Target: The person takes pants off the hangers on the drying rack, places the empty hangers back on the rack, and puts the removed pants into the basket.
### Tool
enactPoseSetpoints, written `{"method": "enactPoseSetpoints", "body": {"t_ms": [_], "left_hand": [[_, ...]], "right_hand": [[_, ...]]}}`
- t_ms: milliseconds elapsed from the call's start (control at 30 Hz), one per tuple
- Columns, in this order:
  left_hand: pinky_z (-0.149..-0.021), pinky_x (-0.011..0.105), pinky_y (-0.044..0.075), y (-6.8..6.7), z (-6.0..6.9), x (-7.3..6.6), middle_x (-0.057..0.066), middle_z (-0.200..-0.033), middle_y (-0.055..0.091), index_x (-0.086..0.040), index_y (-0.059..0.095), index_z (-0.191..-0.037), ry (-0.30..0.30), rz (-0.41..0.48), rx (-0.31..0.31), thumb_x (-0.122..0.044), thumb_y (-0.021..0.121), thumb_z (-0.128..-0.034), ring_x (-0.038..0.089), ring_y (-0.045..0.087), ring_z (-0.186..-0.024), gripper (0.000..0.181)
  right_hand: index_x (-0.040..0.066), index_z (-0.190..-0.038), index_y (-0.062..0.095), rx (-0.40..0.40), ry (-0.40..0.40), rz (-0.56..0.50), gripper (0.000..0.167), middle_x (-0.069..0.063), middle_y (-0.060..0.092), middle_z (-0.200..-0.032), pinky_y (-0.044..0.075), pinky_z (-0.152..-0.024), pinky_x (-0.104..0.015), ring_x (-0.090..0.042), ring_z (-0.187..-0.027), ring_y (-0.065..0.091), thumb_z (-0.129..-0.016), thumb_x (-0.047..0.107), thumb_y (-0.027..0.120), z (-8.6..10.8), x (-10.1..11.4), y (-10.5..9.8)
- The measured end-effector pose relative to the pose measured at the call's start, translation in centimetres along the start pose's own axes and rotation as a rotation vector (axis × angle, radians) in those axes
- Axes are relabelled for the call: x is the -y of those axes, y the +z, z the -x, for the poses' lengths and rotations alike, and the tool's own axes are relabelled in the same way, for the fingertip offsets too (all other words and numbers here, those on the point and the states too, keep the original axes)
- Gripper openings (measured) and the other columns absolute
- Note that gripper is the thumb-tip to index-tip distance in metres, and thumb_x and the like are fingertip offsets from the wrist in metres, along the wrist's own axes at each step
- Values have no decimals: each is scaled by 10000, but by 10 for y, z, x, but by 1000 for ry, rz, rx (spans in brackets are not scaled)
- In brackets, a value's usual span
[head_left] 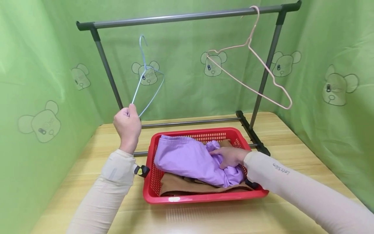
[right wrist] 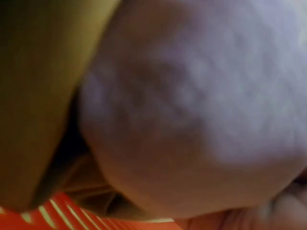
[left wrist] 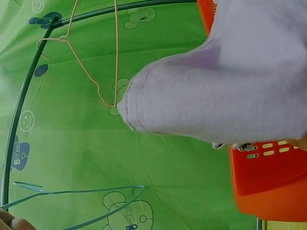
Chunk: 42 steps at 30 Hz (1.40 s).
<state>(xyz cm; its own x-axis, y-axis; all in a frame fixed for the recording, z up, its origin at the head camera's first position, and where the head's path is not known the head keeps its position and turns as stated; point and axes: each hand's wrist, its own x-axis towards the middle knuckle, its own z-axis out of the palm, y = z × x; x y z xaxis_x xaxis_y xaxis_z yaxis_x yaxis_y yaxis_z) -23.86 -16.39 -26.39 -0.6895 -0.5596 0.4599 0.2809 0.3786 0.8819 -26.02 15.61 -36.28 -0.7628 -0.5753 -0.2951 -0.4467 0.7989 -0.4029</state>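
Note:
My left hand point(head_left: 128, 126) is raised left of the basket and grips one end of a light blue wire hanger point(head_left: 145, 67), its hook pointing up. Inside the red plastic basket point(head_left: 201, 197), my right hand point(head_left: 230, 155) grasps the right part of a purple garment point(head_left: 187, 157), its cloth bunched at the fingers. Beneath it lies a brown garment point(head_left: 187, 186). In the left wrist view, the purple cloth point(left wrist: 201, 100) looks pale and bulges upward. Close, blurred purple cloth point(right wrist: 230, 86) fills most of the right wrist view, hiding most fingers.
A grey clothes rack point(head_left: 175, 19) stands behind the basket. From its bar, towards the right, hangs a pink wire hanger point(head_left: 249, 41). Green curtains point(head_left: 181, 94) with bear drawings enclose the wooden table point(head_left: 87, 182) at the back and sides.

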Motion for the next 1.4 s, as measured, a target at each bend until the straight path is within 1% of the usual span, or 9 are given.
{"method": "enactPoseSetpoints", "body": {"t_ms": [233,333,567,700,800,867,1033,1233,1400], "left_hand": [[-384,210,188,-2,1,5,-58,-458,325,-147,389,-555,-8,8,1,-197,501,-983,56,274,-400,446],[-385,211,186,-3,1,5,-59,-458,325,-149,389,-554,0,9,-4,-201,505,-981,57,275,-401,446],[-380,220,176,-4,-1,7,-60,-441,315,-145,382,-537,26,6,-18,-197,511,-979,49,264,-389,463],[-371,219,178,-5,-1,7,-62,-432,317,-147,380,-529,36,1,-28,-194,514,-973,47,273,-381,466],[-373,221,171,-6,-1,6,-61,-430,307,-147,376,-524,42,-6,-41,-196,516,-970,50,266,-380,470],[-383,224,161,-6,-2,5,-60,-433,292,-145,368,-520,51,-13,-53,-194,518,-966,55,252,-390,473],[-402,235,156,-6,-3,3,-60,-444,276,-145,355,-519,62,-18,-75,-198,523,-965,59,242,-410,479],[-400,228,159,-7,-3,2,-59,-450,282,-149,357,-526,58,-5,-82,-194,518,-968,52,242,-409,473],[-401,224,155,-7,-2,2,-55,-454,285,-149,357,-532,61,6,-85,-186,510,-972,51,238,-411,468]], "right_hand": [[115,-1395,519,-6,32,-50,745,-279,538,-1241,508,-728,-357,-250,-868,580,-692,7,739,2,-3,-1],[132,-1392,525,-25,44,-79,752,-295,514,-1248,500,-725,-368,-259,-866,573,-682,4,736,4,-3,-1],[162,-1405,516,-47,62,-110,761,-364,302,-1401,485,-800,-437,-367,-1036,529,-692,66,765,10,-2,-5],[167,-1416,500,-63,53,-101,728,-362,266,-1443,420,-933,-581,-492,-1189,451,-739,114,764,14,0,-9],[156,-1414,501,-84,37,-103,691,-336,297,-1454,299,-1006,-666,-528,-1275,361,-771,124,752,16,2,-13],[135,-1412,500,-96,21,-113,682,-319,326,-1456,278,-1019,-669,-520,-1295,344,-775,112,744,17,2,-17],[82,-1387,519,-129,9,-145,665,-287,463,-1379,358,-993,-622,-478,-1248,436,-761,107,743,22,2,-26],[12,-1351,532,-160,-13,-163,540,-269,552,-1285,416,-966,-574,-442,-1171,526,-855,143,701,27,-3,-34],[-7,-1304,560,-178,5,-213,448,-156,642,-1110,515,-833,-418,-285,-967,631,-900,153,673,31,-8,-36]]}}
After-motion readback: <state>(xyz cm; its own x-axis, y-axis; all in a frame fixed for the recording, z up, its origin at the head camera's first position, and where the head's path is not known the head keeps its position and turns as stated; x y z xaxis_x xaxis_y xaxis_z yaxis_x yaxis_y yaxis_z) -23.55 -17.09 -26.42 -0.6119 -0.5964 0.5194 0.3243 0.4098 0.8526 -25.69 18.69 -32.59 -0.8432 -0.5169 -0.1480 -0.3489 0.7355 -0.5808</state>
